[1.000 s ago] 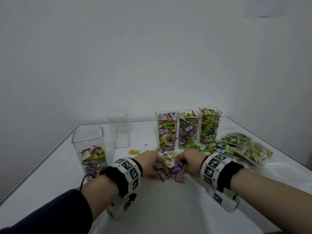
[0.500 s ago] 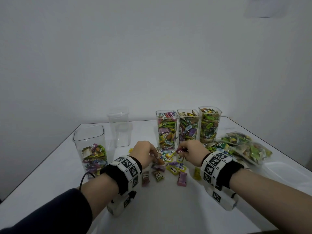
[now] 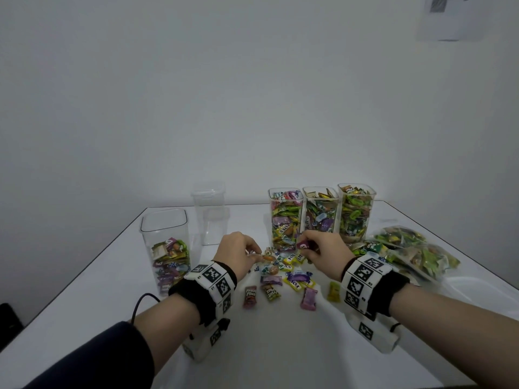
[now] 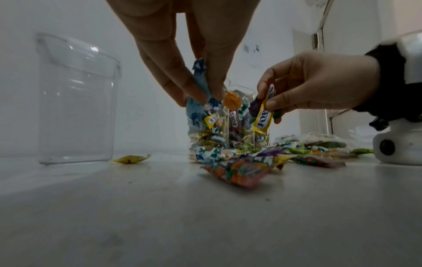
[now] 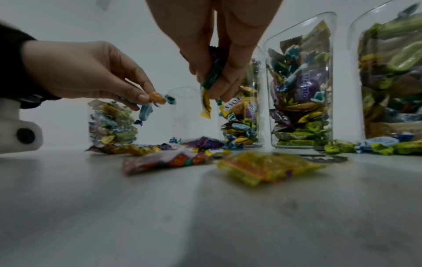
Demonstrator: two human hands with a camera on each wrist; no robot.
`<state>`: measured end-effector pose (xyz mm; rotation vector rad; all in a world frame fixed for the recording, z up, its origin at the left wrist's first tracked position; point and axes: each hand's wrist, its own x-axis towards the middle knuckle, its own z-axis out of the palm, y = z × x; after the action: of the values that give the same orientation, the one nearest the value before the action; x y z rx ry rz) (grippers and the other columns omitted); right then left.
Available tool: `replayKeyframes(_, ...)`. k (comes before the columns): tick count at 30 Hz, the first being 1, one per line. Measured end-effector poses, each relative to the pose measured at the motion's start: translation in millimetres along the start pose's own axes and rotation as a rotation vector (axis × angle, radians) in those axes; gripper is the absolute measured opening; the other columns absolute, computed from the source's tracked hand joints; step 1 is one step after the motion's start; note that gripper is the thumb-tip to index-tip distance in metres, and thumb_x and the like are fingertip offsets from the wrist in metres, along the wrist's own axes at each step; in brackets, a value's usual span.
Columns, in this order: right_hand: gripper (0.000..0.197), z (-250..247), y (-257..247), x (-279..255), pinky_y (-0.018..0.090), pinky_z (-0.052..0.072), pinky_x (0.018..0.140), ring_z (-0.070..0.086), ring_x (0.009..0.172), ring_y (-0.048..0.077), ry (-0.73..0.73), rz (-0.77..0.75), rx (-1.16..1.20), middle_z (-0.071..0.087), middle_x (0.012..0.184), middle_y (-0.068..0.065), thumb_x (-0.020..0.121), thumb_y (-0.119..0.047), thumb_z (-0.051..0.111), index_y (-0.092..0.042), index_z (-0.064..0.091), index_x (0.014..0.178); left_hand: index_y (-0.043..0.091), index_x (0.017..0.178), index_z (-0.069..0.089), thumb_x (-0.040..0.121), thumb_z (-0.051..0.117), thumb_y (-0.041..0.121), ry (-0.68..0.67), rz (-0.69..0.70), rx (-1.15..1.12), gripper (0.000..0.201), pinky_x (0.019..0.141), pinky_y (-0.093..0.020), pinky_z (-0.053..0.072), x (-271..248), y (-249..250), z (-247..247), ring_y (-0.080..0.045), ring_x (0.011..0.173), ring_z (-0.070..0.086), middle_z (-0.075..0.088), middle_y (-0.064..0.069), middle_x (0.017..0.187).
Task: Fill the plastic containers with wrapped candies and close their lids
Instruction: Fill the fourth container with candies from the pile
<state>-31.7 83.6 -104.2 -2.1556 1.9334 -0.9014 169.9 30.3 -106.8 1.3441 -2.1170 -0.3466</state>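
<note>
Loose wrapped candies (image 3: 283,279) lie scattered on the white table (image 3: 275,346) between my hands. My left hand (image 3: 238,252) hovers over the pile and pinches a blue wrapped candy (image 4: 198,84) and an orange one (image 4: 231,99). My right hand (image 3: 320,249) pinches several candies, among them a yellow one (image 4: 262,117) and a purple one (image 3: 303,244). A clear container (image 3: 165,245) at the left is partly filled. Three full clear containers (image 3: 321,211) stand in a row behind the pile.
An empty clear container (image 3: 210,214) stands at the back, left of centre. Clear bags of candies (image 3: 412,248) lie at the right, near the table's right edge. A pale lid-like tray (image 3: 483,287) lies at the right edge.
Both hands have moved away from me to the far side of the pile and lifted slightly with candies pinched. Candies they held together a second ago lie spread on the table.
</note>
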Motion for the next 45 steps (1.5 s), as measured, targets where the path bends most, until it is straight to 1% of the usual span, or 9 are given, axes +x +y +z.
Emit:
replayKeyframes(8, 0.010, -1, -17, -14, -0.005, 0.034, 0.064, 0.052, 0.070, -0.007, 0.020, -0.147, 0.076, 0.060, 0.082, -0.010, 0.085, -0.007, 0.066, -0.010, 0.068, 0.094, 0.016, 0.076, 0.075, 0.074, 0.079, 0.017, 0.252, 0.039, -0.145, 0.005, 0.054, -0.002, 0.038, -30, -4, -34, -0.002, 0.062, 0.056, 0.057, 0.012, 0.070)
replayKeyframes(15, 0.013, -4, -41, -18, -0.001, 0.039, 0.066, 0.055, 0.069, -0.010, 0.094, -0.209, 0.192, 0.060, 0.076, -0.020, 0.081, -0.005, 0.070, -0.017, 0.069, 0.084, 0.025, 0.068, 0.071, 0.071, 0.081, 0.014, 0.569, 0.020, -0.358, 0.015, 0.061, -0.002, 0.041, -34, -10, -91, 0.009, 0.064, 0.061, 0.069, 0.010, 0.071)
replayKeyframes(20, 0.024, -5, -61, -9, 0.012, 0.049, 0.070, 0.059, 0.069, -0.007, 0.136, -0.135, 0.352, 0.064, 0.075, -0.018, 0.077, -0.003, 0.072, -0.026, 0.065, 0.075, 0.029, 0.067, 0.068, 0.073, 0.080, 0.019, 0.653, -0.072, -0.378, 0.017, 0.065, -0.013, 0.047, -18, -32, -139, -0.003, 0.066, 0.066, 0.068, 0.011, 0.065)
replayKeyframes(24, 0.019, -1, -76, 3, 0.016, 0.051, 0.065, 0.061, 0.065, 0.000, 0.138, -0.109, 0.469, 0.068, 0.078, -0.006, 0.075, -0.001, 0.073, -0.019, 0.068, 0.076, 0.020, 0.070, 0.069, 0.075, 0.079, 0.015, 0.621, -0.150, -0.345, 0.012, 0.071, -0.024, 0.052, -10, -55, -153, -0.014, 0.069, 0.067, 0.069, 0.002, 0.069)
replayKeyframes(28, 0.016, 9, -89, 12, 0.022, 0.056, 0.061, 0.064, 0.060, 0.008, 0.116, -0.101, 0.579, 0.069, 0.077, 0.005, 0.075, 0.003, 0.073, -0.012, 0.069, 0.076, 0.019, 0.069, 0.071, 0.076, 0.079, 0.023, 0.361, -0.169, -0.285, 0.011, 0.060, -0.015, 0.047, -12, -69, -148, -0.011, 0.068, 0.064, 0.069, 0.003, 0.069)
replayKeyframes(32, 0.019, 21, -102, 19, 0.024, 0.055, 0.057, 0.065, 0.061, 0.020, 0.074, -0.069, 0.691, 0.068, 0.082, 0.018, 0.076, 0.007, 0.071, -0.012, 0.067, 0.075, 0.020, 0.085, 0.074, 0.079, 0.075, 0.030, 0.306, -0.160, -0.229, 0.012, 0.087, -0.024, 0.042, -16, -79, -146, -0.012, 0.098, 0.060, 0.071, 0.002, 0.095)
replayKeyframes(38, 0.018, 25, -126, 31, 0.024, 0.057, 0.058, 0.061, 0.061, 0.013, 0.093, -0.063, 0.868, 0.063, 0.073, 0.009, 0.076, 0.013, 0.068, -0.005, 0.064, 0.078, 0.020, 0.146, 0.033, 0.062, 0.083, 0.047, 0.249, -0.332, -0.455, 0.102, 0.105, -0.039, 0.038, -25, -94, -137, -0.025, 0.131, 0.042, 0.041, -0.009, 0.145)
replayKeyframes(41, 0.021, 21, -143, 47, 0.024, 0.057, 0.058, 0.060, 0.063, 0.015, 0.157, -0.074, 0.956, 0.061, 0.073, 0.008, 0.076, 0.015, 0.066, -0.005, 0.062, 0.077, 0.016, 0.148, 0.029, 0.055, 0.087, 0.042, 0.152, -0.397, -0.597, 0.112, 0.104, -0.047, 0.042, -26, -104, -126, -0.028, 0.127, 0.047, 0.045, -0.012, 0.141)
replayKeyframes(45, 0.026, 22, -169, 72, 0.023, 0.057, 0.059, 0.062, 0.066, 0.016, 0.188, -0.113, 1.042, 0.064, 0.074, 0.009, 0.077, 0.015, 0.065, -0.010, 0.063, 0.072, 0.019, 0.144, 0.035, 0.065, 0.085, 0.036, 0.148, -0.392, -0.523, 0.095, 0.096, -0.044, 0.048, -27, -117, -115, -0.025, 0.114, 0.055, 0.055, -0.009, 0.123)
